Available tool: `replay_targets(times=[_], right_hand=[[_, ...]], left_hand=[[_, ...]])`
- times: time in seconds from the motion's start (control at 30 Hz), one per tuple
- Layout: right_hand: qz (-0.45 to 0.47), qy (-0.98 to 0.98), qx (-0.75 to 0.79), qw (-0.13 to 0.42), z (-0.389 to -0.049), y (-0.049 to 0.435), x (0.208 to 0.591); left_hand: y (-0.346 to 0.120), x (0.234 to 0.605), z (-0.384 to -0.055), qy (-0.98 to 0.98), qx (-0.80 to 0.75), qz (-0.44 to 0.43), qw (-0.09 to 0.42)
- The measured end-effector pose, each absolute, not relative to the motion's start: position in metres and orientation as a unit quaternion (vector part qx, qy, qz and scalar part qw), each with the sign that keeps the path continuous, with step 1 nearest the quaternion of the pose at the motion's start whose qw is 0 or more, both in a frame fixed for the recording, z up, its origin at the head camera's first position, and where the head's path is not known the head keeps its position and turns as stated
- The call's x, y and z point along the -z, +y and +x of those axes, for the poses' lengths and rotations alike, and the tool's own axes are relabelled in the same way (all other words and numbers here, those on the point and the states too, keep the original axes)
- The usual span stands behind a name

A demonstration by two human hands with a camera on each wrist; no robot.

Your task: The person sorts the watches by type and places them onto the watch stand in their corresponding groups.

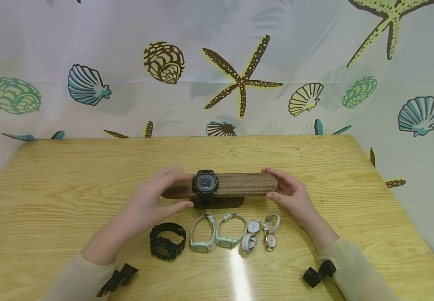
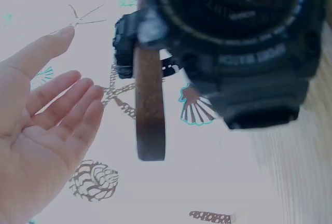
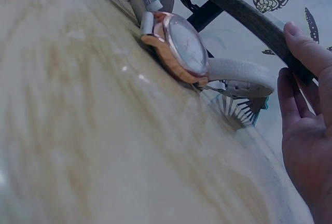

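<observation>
A brown wooden watch stand with a rounded top bar stands across the table on a dark base. Around the left part of its bar sits a black digital watch. At the bar's right end, my right hand grips the stand between thumb and fingers, as the right wrist view also shows. My left hand is by the left end, close to the black watch. In the left wrist view its fingers are extended, with a gap between them and the bar.
In front of the stand lie a second black watch, two pale green watches and two small watches with white straps. A patterned cloth hangs behind the wooden table.
</observation>
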State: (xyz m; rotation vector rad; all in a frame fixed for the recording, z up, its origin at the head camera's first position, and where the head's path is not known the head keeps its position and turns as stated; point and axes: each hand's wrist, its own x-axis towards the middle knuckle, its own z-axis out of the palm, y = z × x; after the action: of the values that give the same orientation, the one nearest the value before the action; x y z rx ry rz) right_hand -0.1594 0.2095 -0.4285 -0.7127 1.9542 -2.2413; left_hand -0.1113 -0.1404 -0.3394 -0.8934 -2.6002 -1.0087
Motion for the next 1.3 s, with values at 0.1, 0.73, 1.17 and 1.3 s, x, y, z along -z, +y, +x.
replay_targets(times=[0.1, 0.73, 1.17, 1.3], right_hand=[[-0.233, 0.639, 0.732, 0.040, -0.160, 0.210, 0.429], [-0.229, 0.641, 0.732, 0.040, -0.157, 0.212, 0.429], [-0.228, 0.644, 0.729, 0.038, -0.158, 0.210, 0.427], [-0.226, 0.645, 0.729, 0.040, -0.158, 0.209, 0.427]], left_hand=[[-0.149, 0.337, -0.103, -0.873, 0.348, -0.329, 0.093], [-0.182, 0.354, -0.079, -0.864, 0.310, -0.378, -0.122], [-0.174, 0.362, -0.084, -0.876, 0.274, -0.360, -0.167], [-0.174, 0.362, -0.084, -0.878, 0.266, -0.363, -0.165]])
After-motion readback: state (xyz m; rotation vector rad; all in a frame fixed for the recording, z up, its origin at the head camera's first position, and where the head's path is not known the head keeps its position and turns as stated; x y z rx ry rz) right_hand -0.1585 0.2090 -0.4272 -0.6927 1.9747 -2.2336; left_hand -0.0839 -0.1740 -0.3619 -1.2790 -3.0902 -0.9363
